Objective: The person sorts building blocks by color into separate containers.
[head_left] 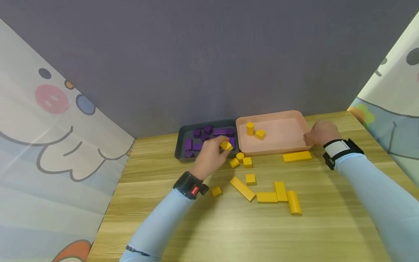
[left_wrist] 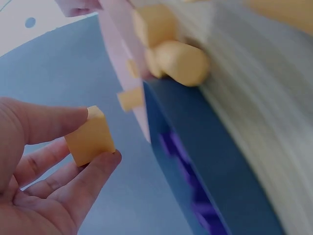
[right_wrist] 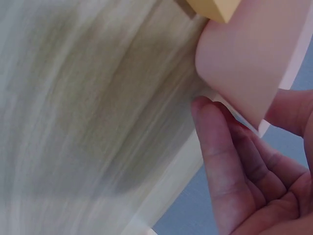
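Note:
My left hand (head_left: 209, 157) pinches a small yellow block (left_wrist: 91, 139) between thumb and fingertips, above the right side of a dark tray (head_left: 177, 147) that holds several purple blocks (head_left: 188, 144). A pink tray (head_left: 278, 148) stands to the right of the dark one. Inside it are an upright yellow cylinder (head_left: 250, 128) and a yellow cube (head_left: 260, 134). At the pink tray's right end, my right hand (head_left: 323, 132) grips the wall, with the thumb over the rim and the fingers outside, as the right wrist view shows.
Before the trays lie two short yellow cylinders (head_left: 234, 162), several small cubes (head_left: 250, 179), flat yellow bars (head_left: 296, 157) and a long rounded piece (head_left: 294, 202). A grey wall (head_left: 209, 65) rises behind the trays, and patterned cloth (head_left: 39, 145) hangs at both sides.

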`<action>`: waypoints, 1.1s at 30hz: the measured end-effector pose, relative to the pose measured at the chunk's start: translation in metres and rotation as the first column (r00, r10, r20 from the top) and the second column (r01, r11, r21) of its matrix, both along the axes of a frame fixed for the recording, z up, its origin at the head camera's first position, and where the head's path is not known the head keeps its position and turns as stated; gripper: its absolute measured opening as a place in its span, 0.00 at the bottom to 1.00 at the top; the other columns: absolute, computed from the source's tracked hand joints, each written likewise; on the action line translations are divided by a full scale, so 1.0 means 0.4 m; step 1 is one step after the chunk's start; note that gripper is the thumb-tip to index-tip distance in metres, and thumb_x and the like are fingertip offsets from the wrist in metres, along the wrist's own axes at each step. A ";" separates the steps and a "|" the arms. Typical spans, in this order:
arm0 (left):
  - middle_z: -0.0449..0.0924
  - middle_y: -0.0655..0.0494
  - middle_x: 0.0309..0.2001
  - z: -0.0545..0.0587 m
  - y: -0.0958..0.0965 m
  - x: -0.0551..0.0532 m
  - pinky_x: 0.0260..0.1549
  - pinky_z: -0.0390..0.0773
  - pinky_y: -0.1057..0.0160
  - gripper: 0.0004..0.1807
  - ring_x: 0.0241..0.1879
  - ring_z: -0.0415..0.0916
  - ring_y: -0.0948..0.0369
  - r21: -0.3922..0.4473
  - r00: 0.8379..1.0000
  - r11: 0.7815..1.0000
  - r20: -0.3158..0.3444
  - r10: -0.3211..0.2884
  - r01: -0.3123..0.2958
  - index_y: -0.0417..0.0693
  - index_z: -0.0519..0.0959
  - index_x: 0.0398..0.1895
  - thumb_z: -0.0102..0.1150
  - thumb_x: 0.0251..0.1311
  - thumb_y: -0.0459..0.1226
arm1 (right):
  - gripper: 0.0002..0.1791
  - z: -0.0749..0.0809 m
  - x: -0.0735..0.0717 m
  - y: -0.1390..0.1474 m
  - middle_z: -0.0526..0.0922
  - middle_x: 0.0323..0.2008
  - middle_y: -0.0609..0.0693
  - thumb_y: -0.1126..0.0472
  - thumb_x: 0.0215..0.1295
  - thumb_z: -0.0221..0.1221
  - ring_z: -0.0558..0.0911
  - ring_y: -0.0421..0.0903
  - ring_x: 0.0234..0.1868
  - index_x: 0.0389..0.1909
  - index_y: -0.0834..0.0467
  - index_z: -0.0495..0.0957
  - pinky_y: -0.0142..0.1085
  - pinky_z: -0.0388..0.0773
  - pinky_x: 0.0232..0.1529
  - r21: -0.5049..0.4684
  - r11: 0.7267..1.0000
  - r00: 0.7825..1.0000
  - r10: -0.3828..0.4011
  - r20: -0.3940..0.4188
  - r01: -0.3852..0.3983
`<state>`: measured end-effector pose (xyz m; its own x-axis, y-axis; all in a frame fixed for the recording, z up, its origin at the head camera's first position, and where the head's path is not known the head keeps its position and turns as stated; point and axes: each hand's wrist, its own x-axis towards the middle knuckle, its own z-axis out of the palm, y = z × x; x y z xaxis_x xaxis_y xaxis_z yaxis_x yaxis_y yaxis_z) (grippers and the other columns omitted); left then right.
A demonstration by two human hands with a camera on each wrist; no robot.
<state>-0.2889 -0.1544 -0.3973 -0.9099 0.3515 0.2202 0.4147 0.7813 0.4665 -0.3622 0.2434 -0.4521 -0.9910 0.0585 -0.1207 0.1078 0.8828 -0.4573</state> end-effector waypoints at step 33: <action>0.84 0.58 0.60 -0.107 0.385 -0.184 0.60 0.78 0.69 0.24 0.59 0.80 0.63 -0.016 0.992 0.996 0.093 -0.083 0.085 0.53 0.80 0.63 0.69 0.63 0.37 | 0.14 0.019 0.020 -0.024 0.69 0.12 0.50 0.65 0.51 0.63 0.72 0.51 0.19 0.10 0.61 0.74 0.37 0.65 0.22 0.097 0.994 0.996 -0.049 -0.068 0.056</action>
